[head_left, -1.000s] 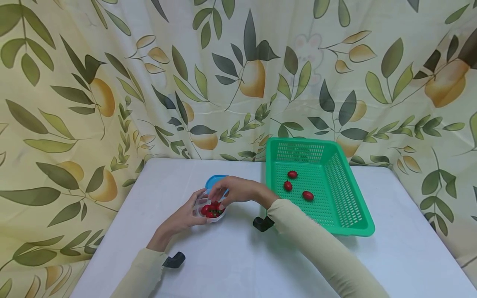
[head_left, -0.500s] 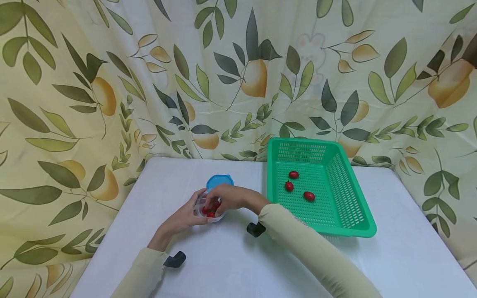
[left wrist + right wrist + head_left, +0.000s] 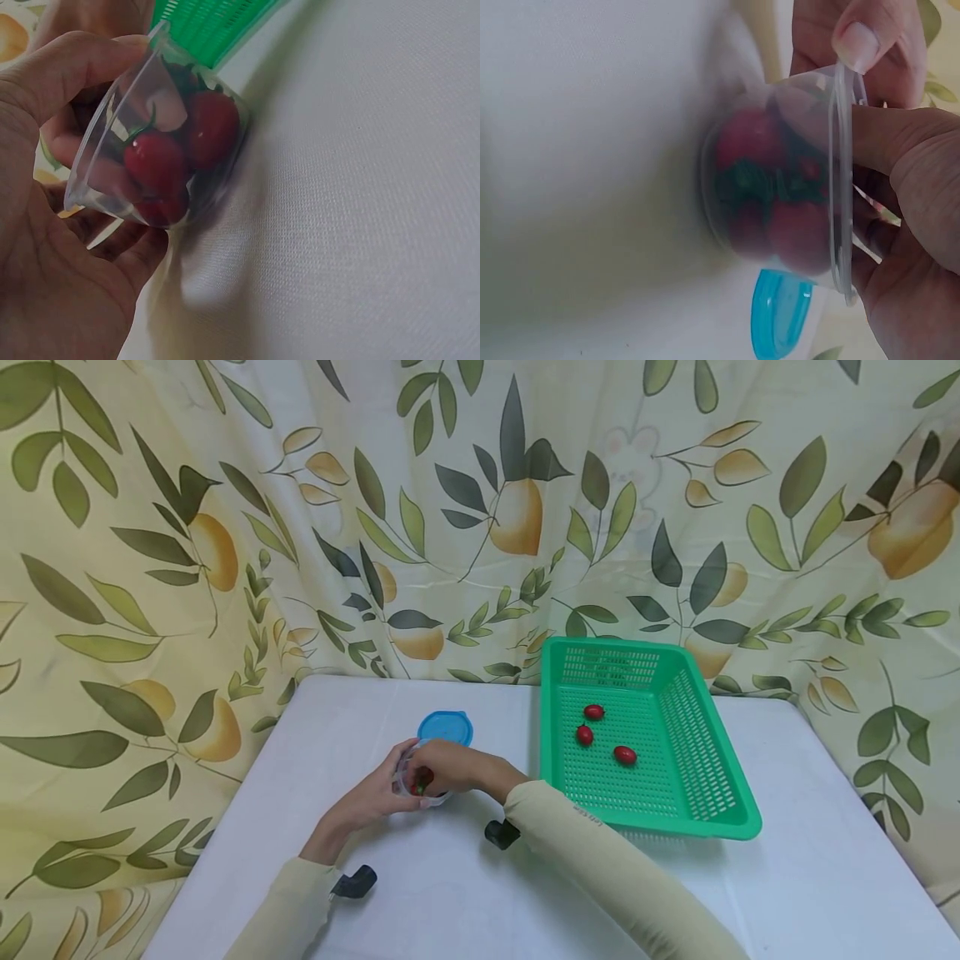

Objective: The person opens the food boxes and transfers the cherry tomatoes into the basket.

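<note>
A small clear plastic cup (image 3: 406,788) of red cherry tomatoes (image 3: 423,776) stands on the white table (image 3: 787,827). My left hand (image 3: 371,800) grips the cup from the left, thumb on its rim (image 3: 71,64). My right hand (image 3: 453,767) reaches into the cup from the right, its curled fingertips (image 3: 163,107) closed on a tomato (image 3: 211,127). The right wrist view shows the same cup (image 3: 780,195) side-on, with tomatoes (image 3: 748,139) and green stems inside.
A blue lid (image 3: 446,727) lies just behind the cup. To the right stands a green perforated basket (image 3: 723,752) holding three cherry tomatoes (image 3: 593,712) (image 3: 584,735) (image 3: 625,755). A leaf-patterned curtain hangs behind the table.
My right hand has moved down and left from above the cup, so its fingers are now inside it. The left hand has kept its hold on the cup.
</note>
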A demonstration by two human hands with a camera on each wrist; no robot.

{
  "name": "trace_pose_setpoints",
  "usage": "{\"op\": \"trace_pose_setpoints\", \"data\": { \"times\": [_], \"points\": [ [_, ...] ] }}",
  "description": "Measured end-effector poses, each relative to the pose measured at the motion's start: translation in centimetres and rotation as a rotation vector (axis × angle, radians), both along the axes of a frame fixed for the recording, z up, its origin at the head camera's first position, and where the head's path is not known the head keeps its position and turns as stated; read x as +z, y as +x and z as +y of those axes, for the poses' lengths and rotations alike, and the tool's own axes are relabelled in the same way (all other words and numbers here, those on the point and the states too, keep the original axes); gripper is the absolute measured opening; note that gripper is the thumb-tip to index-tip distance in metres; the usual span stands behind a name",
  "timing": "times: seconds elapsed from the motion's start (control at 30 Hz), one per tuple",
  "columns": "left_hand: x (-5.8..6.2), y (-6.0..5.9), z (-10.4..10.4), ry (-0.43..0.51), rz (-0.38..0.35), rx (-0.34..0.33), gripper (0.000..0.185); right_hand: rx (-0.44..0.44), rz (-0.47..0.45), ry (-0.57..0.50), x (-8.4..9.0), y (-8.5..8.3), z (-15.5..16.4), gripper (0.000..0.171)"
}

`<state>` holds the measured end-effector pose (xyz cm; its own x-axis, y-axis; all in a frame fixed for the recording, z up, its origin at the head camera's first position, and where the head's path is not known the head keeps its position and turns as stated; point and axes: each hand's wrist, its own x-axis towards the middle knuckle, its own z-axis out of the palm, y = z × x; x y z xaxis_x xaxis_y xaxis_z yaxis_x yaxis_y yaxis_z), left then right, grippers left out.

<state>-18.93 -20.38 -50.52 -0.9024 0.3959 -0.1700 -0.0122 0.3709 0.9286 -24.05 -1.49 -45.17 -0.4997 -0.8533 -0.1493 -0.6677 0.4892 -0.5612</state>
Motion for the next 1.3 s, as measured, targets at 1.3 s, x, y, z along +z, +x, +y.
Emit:
{"op": "trace_pose_setpoints", "data": {
  "times": [1.3],
  "points": [
    [0.0,0.0,0.1,0.008,-0.009,-0.001,0.098,-0.081,-0.177,-0.137,3.0,0.3,3.0,0.025]
  ]
}}
